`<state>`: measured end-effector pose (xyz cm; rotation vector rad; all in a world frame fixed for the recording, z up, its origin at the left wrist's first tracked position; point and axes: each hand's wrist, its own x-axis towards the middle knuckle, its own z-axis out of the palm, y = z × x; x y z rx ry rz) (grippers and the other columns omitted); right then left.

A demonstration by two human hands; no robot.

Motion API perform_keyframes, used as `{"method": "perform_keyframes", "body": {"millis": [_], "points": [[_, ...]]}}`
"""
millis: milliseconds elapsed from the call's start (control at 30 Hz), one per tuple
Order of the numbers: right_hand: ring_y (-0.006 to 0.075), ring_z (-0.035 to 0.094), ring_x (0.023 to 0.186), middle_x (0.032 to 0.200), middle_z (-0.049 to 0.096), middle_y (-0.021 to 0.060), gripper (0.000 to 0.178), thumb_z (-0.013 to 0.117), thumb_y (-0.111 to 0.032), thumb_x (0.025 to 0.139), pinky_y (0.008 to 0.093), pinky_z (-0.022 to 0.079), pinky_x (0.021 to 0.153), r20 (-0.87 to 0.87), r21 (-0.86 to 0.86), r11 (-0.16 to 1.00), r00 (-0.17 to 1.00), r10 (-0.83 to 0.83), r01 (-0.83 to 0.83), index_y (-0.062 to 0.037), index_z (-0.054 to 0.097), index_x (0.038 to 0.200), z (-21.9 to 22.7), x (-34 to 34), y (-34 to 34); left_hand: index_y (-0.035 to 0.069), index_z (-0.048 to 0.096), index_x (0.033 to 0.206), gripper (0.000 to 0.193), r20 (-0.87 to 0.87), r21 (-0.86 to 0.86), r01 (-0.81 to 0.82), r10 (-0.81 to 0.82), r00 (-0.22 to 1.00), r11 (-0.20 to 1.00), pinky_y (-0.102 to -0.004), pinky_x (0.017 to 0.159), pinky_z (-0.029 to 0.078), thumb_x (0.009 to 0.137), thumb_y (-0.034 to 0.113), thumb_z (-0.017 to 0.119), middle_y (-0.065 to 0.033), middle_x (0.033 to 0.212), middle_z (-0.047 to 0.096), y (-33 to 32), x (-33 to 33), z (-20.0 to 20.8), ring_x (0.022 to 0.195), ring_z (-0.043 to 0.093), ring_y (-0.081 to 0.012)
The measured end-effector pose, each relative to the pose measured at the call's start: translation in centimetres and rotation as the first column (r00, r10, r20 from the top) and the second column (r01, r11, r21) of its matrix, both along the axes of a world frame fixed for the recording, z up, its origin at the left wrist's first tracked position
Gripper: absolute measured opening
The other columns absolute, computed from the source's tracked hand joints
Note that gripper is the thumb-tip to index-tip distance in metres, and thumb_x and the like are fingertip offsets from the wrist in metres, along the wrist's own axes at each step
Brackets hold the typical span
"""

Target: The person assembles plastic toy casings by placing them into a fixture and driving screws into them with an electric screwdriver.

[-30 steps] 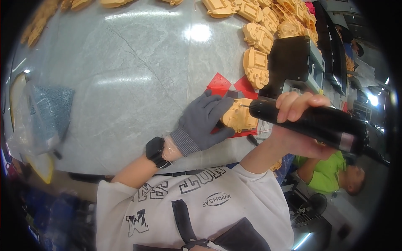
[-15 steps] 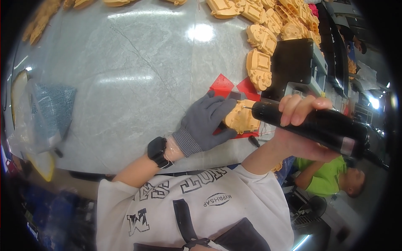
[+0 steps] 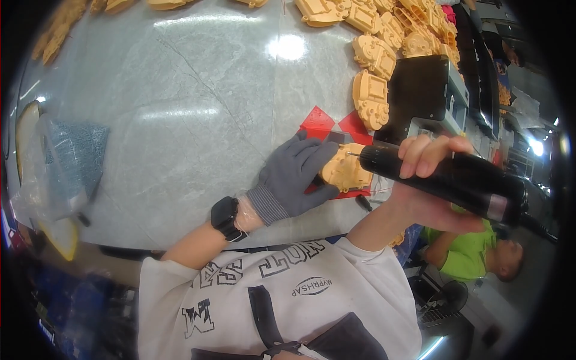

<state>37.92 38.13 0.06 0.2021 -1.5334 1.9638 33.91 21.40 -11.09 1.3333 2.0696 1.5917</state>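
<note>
In a grey glove, my left hand [image 3: 298, 171] grips the left side of a yellow-orange plastic housing [image 3: 348, 172]. The housing rests over a red patch [image 3: 318, 119] on the table. Bare, my right hand [image 3: 429, 186] is wrapped round a black electric screwdriver [image 3: 441, 177], held almost level. Its thin metal bit reaches left over the housing's upper part; whether the tip touches a screw is too small to make out. A little below the housing lies a small dark-handled tool [image 3: 363, 203].
Similar yellow-orange housings [image 3: 372, 99] are piled along the far right, beside a black box-shaped device [image 3: 414, 90]. Plastic-wrapped blue material [image 3: 75, 156] lies at the left edge of the grey table [image 3: 180, 138]. A person in green [image 3: 462, 255] is at the lower right.
Almost nothing differs. The screwdriver and my right hand have shifted very slightly left; my left hand and the housing stay in place.
</note>
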Motion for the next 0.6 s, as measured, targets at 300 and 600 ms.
{"method": "perform_keyframes", "body": {"millis": [300, 600], "points": [[0.0177, 0.051, 0.05, 0.066, 0.05, 0.0075, 0.056, 0.066, -0.039, 0.08, 0.0317, 0.041, 0.05, 0.076, 0.115, 0.99, 0.993, -0.086, 0.077, -0.0009, 0.039, 0.11, -0.22, 0.29, 0.09, 0.001, 0.044, 0.123, 0.066, -0.001, -0.016, 0.003, -0.003, 1.0, 1.0, -0.0479, 0.097, 0.038, 0.069, 0.025, 0.073, -0.0188, 0.109, 0.054, -0.06, 0.05, 0.09, 0.103, 0.053, -0.0338], [0.0164, 0.049, 0.049, 0.065, 0.049, 0.0074, 0.034, 0.059, -0.004, 0.075, 0.0317, 0.042, 0.05, 0.035, 0.117, 0.99, 0.996, -0.077, 0.073, -0.0041, 0.039, 0.102, -0.47, 0.23, -0.31, 0.001, 0.045, 0.121, 0.064, -0.012, -0.027, 0.006, -0.006, 1.0, 1.0, -0.0476, 0.096, 0.039, 0.07, 0.026, 0.073, -0.0178, 0.107, 0.056, 0.18, -0.01, 0.18, 0.102, 0.053, -0.0332]]}}
